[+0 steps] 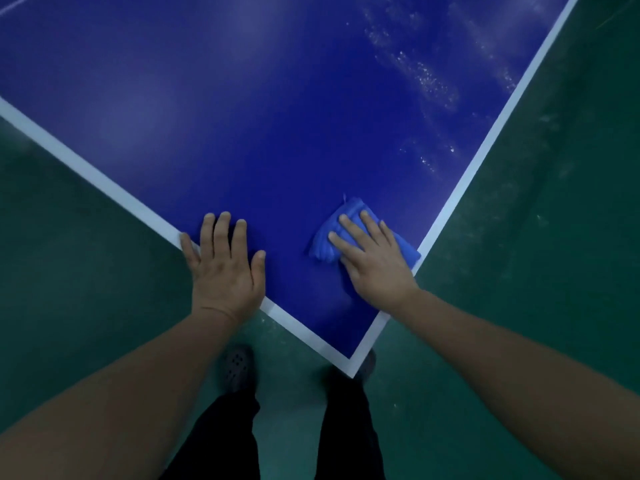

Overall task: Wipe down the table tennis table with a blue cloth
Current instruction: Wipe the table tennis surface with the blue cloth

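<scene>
The blue table tennis table (242, 116) with its white border fills the upper view, its near corner pointing at me. A bunched blue cloth (327, 237) lies near the right edge, close to that corner. My right hand (372, 258) presses flat on the cloth with straight fingers. My left hand (223, 268) rests flat on the table at the left edge, fingers spread, little finger over the white line. Whitish wet or dusty streaks (426, 77) mark the surface along the right side, further up.
Green floor (536, 220) surrounds the table on both sides. My legs in dark trousers and my shoes (237, 367) stand just below the table's corner (351, 370).
</scene>
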The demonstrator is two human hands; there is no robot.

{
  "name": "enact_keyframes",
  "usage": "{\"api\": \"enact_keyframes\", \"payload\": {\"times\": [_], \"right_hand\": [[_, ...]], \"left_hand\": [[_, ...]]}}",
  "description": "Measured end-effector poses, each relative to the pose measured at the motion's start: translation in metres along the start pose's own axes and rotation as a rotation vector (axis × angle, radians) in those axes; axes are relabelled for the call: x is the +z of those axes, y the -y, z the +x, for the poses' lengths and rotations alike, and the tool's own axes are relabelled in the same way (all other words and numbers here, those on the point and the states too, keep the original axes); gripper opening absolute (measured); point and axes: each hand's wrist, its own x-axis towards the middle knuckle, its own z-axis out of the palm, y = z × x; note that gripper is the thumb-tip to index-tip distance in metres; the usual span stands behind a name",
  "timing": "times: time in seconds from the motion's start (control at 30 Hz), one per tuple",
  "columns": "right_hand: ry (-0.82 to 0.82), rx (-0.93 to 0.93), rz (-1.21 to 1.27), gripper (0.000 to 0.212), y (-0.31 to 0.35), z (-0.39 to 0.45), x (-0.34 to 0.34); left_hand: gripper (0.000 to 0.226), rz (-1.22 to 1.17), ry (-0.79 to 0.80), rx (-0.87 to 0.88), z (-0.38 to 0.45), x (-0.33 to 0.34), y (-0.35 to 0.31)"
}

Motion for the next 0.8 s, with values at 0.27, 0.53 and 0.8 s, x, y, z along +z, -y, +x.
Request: {"api": "enact_keyframes", "payload": {"times": [0.27, 0.53, 0.8], "right_hand": [[0.092, -0.56, -0.006, 0.051, 0.01, -0.088, 0.024], [0.003, -0.011, 0.021, 0.044, -0.095, 0.008, -0.013], [0.037, -0.066, 0.005, 0.049, -0.083, -0.014, 0.003]], "left_hand": [[0.062, 0.038, -0.05, -0.145, -0.011, -0.002, -0.014], [0.066, -0.016, -0.089, -0.175, 0.008, 0.003, -0.084], [0.068, -0.011, -0.043, -0.239, 0.029, 0.013, -0.09]]}}
